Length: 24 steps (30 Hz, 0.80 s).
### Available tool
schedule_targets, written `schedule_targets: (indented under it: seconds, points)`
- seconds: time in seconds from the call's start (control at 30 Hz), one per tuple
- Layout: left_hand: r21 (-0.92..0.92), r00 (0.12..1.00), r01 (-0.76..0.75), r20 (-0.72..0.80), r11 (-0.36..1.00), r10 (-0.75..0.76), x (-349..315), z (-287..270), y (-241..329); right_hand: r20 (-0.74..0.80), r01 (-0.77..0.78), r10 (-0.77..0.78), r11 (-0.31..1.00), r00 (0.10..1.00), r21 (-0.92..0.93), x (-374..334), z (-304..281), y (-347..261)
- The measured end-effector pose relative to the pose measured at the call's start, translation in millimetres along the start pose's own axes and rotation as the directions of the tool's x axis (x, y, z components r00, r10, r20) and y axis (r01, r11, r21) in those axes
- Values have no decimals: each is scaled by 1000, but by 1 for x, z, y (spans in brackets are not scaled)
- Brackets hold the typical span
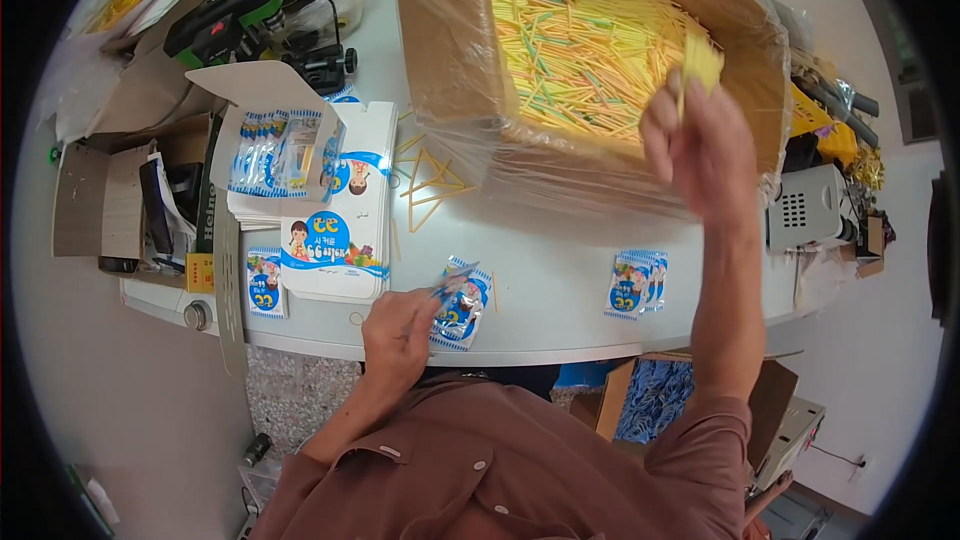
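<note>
My right hand [706, 145] is raised over the right part of a large plastic-lined cardboard box [445, 50]. Pinched in its fingers is a small bundle of thin yellow sticks [703, 62], a little blurred. Inside the box lies a deep heap of thin sticks [580, 35] in yellow, orange, pink and green. Down by the table's near edge, my left hand [398, 332] is closed on a small blue-and-white packet [466, 312]. The packet's lower part lies by the tabletop; whether another packet is under it I cannot tell.
Several filled packets [636, 283] lie overlapped to the right. Left stand a stack of flat printed cartons [335, 240], an open carton of packets [280, 155] and a single packet [266, 282]. Loose sticks [432, 190] lie beside the big box. A black-and-green tool [230, 20] sits far left.
</note>
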<state>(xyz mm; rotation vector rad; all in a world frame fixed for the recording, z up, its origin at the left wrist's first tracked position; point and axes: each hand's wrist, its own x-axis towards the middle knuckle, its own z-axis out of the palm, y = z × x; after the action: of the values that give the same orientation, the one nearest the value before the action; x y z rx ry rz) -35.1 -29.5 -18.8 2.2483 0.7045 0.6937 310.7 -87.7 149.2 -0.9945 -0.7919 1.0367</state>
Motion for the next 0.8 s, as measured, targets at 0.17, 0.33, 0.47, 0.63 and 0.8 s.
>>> schedule_targets:
  seconds: [0.17, 0.33, 0.47, 0.63, 0.8]
  points:
    - [-766, 889, 325, 48, 554, -456, 29, 1, 17, 54, -405, 402, 911, 914, 75, -105, 30, 86]
    - [-745, 797, 595, 596, 301, -98, 77, 0, 52, 258, -549, 487, 777, 834, 308, -135, 74, 162]
    - [-476, 622, 695, 774, 540, -117, 79, -1, 67, 307, -546, 460, 598, 833, 587, -144, 71, 194]
    - [-771, 876, 471, 351, 429, -330, 67, 19, 44, -52, -283, 280, 957, 959, -62, -137, 54, 176]
    - [-901, 834, 390, 258, 191, -488, 68, 20, 32, -177, 35, -280, 617, 943, -787, -128, 6, 204]
